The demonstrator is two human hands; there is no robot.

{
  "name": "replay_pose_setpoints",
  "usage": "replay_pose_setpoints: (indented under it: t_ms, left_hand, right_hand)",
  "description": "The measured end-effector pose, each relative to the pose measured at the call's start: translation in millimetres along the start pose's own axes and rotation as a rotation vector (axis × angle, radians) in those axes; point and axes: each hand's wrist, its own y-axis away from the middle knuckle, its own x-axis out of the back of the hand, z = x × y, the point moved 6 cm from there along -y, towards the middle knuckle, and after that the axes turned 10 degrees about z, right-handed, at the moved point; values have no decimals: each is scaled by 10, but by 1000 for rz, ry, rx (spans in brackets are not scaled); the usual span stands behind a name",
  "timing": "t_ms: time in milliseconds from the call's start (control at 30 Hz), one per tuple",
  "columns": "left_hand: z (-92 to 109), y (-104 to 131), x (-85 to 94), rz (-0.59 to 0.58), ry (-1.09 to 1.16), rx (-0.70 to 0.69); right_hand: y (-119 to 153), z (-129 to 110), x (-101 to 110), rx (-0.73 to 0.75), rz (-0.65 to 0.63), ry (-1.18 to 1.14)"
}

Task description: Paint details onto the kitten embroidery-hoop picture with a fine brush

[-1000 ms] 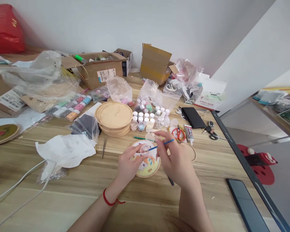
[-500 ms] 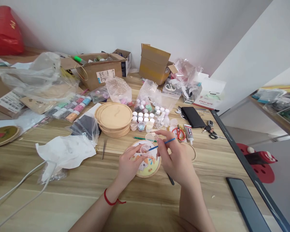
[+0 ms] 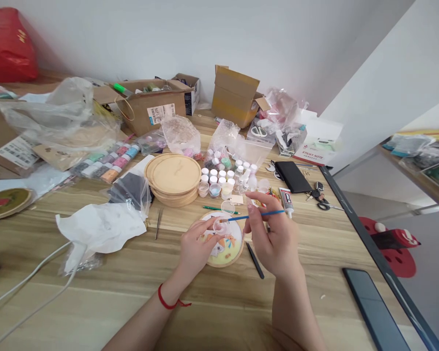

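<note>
My left hand (image 3: 196,243) pinches a small clear plastic cup (image 3: 219,226) between thumb and forefinger. Pinched in my right hand (image 3: 274,234) is a thin blue paintbrush (image 3: 254,215), lying nearly level, its tip at the cup's rim. Under the cup a round picture in a wooden frame (image 3: 227,256) rests on the table, with a white upper part and a yellow lower part; my left fingers cover its left side. A clear round lid (image 3: 228,207) and a green pencil-like stick (image 3: 212,209) lie just beyond it. Right of the picture is a black slim tool (image 3: 255,261).
A stack of round wooden discs (image 3: 173,175) stands behind my left hand, beside several white-lidded jars (image 3: 214,179). Tweezers (image 3: 158,224) and crumpled white paper (image 3: 98,231) lie left. A glue tube (image 3: 287,200), black wallet (image 3: 293,176) and phone (image 3: 375,307) are on the right.
My right hand has shifted right and the brush is now more level, its tip drawn up from inside the cup to the rim. My left hand stays almost still.
</note>
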Motion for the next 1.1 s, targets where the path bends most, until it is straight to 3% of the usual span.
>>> replay_pose_setpoints:
  t_ms: [67,200,400,600,800,1000,1100]
  left_hand:
    - [8,0,4,1,-4,2]
    - [9,-9,9,6,-6,22]
    - [29,-20,16,-2,18,55]
    - [5,-12,9,1,15,46]
    - [-12,-7,16,3,31,53]
    - [-3,-9,14,2,11,62]
    - [-2,-12,19,11,23,56]
  right_hand:
    - [4,1,-19,-3,-23,7]
    - [23,25,-145,3,-191,97]
    - [-9,25,7,-25,-44,-9]
    - [9,22,-128,19,-193,75]
    - [-2,49,-8,-18,-37,-80]
    - [12,42,-111,17,-174,66]
    - [-2,46,-46,-13,-103,10]
